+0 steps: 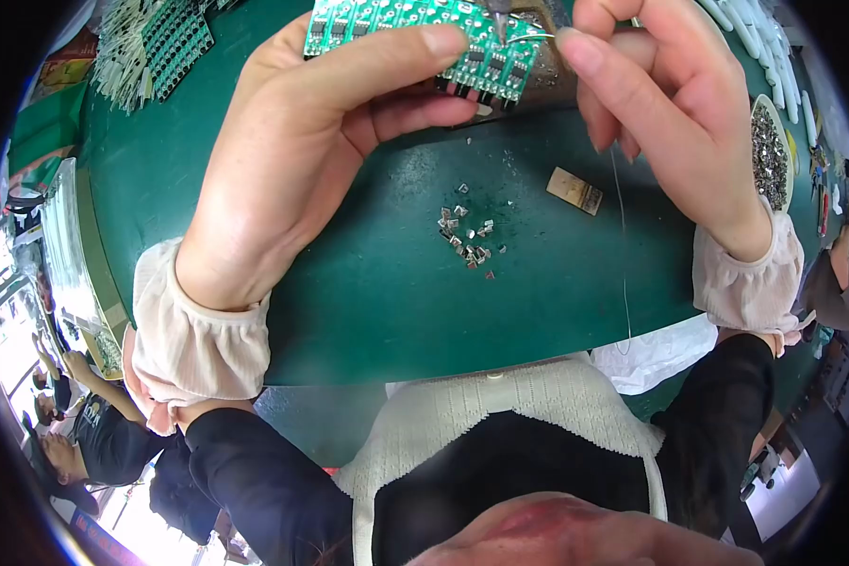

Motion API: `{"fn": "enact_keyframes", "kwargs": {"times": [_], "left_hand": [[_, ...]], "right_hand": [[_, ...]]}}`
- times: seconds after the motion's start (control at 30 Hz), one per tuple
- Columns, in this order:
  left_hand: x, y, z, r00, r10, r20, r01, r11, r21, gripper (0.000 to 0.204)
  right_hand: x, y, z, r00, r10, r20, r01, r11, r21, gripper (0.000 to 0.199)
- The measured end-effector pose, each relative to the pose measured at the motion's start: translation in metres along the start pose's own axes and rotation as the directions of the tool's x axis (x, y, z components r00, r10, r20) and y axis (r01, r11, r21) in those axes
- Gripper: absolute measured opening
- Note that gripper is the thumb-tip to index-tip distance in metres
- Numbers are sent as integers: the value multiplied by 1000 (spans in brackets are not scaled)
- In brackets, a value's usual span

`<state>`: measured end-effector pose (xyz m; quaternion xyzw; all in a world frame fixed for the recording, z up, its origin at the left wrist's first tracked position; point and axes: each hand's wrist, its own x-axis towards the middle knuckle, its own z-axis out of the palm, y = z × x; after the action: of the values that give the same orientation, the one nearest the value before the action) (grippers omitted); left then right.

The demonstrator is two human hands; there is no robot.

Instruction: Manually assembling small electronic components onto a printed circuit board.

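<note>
Green mat (368, 302) covers the bench. Far left: stacked boards (165, 42), partly cut off. Left hand (292, 160) grasps a green board (424, 38), thumb on top, its far edge out of frame. Loose metal bits (467, 236) lie near centre. Right hand (674, 104) pinches thin wire (623, 236), which trails near; the tip at the board is hard to make out. Tan block (575, 191) lies beside it. Dish (769, 156) far right.
</note>
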<state>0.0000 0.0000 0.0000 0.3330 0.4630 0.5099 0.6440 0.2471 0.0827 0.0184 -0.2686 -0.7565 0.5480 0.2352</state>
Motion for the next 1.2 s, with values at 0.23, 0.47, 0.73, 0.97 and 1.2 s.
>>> {"fn": "enact_keyframes", "kwargs": {"times": [0.23, 0.47, 0.73, 0.97, 1.2], "left_hand": [[0, 3, -1, 1000, 5, 2, -5, 1000, -7, 23], [-2, 0, -1, 999, 33, -6, -33, 999, 0, 23], [-5, -4, 2, 1000, -12, -16, 12, 999, 31, 22], [-8, -6, 19, 993, -118, 24, 114, 985, 131, 18], [-18, -6, 24, 965, -228, 126, 179, 932, 314, 13]], "right_hand": [[2, -1, 5, 999, 31, -20, -30, 999, 20, 11], [1, 0, 6, 1000, 22, 2, -22, 1000, -7, 10], [11, -24, -15, 976, 215, -39, -218, 966, -138, 12], [0, -9, -68, 910, 141, -390, -406, 499, -766, 12], [-1, -2, -70, 969, 153, -193, -226, 242, -944, 12]]}}
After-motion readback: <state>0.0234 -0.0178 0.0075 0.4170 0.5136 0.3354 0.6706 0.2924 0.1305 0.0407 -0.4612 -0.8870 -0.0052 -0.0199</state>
